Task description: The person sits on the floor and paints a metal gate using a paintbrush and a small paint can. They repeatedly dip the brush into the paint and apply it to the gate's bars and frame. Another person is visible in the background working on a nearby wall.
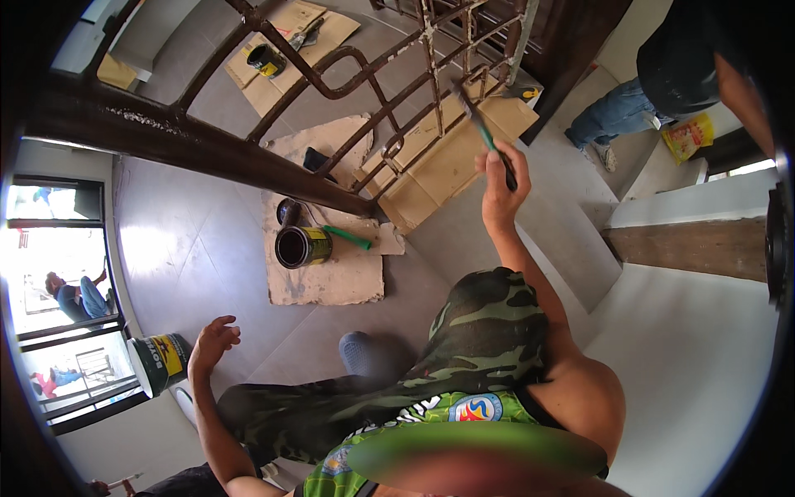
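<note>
My right hand [506, 184] is raised and wrapped round a thin paintbrush [483, 126] with a green and black handle. Its far end is up against the brown metal grille [437, 76], whose bars show pale, worn patches; I cannot tell whether it touches them. Loosely curled and holding nothing, my left hand [214, 345] hangs beside a dark green and yellow bucket [163, 361]. Below the grille, an open paint can [318, 247] with dark contents stands on a stained cardboard sheet [331, 286]. A green-handled tool [346, 238] lies against the can, next to a small roller-like dark piece [290, 213].
Past the grille, another open can [265, 61] stands on cardboard [338, 31]. More cardboard [447, 178] lies under the bars. A person in jeans [617, 113] stands at the right, near a yellow bag [689, 137] and a step [571, 265]. Windows [62, 290] line the left.
</note>
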{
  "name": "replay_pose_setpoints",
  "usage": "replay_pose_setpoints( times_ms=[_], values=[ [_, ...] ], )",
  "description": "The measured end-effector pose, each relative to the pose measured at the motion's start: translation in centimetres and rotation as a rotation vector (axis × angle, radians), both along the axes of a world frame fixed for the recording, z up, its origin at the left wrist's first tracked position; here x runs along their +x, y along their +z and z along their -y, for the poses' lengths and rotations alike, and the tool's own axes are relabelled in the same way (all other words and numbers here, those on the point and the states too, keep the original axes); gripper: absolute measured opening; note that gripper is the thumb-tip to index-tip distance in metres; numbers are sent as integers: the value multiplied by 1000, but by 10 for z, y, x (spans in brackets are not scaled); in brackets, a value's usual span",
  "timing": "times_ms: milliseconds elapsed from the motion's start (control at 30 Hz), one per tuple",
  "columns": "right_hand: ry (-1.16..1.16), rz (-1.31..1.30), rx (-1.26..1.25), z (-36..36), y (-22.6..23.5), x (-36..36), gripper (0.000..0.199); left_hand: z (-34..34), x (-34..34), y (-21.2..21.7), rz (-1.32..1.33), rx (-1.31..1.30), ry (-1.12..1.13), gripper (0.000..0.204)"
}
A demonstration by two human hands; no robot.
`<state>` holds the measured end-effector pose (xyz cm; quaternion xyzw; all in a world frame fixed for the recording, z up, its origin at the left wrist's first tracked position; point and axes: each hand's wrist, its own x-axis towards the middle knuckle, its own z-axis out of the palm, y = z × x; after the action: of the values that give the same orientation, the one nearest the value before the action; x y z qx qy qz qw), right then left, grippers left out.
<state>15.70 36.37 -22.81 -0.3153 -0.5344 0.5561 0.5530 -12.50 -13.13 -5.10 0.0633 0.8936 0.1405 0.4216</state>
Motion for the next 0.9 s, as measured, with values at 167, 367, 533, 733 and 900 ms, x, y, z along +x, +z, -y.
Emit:
replay_pose_setpoints(
  times_ms=[167,367,533,733,900],
  values=[
    [-7,213,293,-7,-5,-21,25,-5,1,1,-13,0,-26,49],
    [-26,7,62,9,1,-27,26,-3,4,6,-7,19,-33,50],
    [-75,-59,159,10,11,-32,29,3,6,7,-18,12,3,50],
    [-78,-42,75,13,3,-30,30,4,5,6,-25,30,-20,48],
    [-4,-32,-56,13,-8,-26,30,1,4,7,-28,28,-39,49]
  ],
)
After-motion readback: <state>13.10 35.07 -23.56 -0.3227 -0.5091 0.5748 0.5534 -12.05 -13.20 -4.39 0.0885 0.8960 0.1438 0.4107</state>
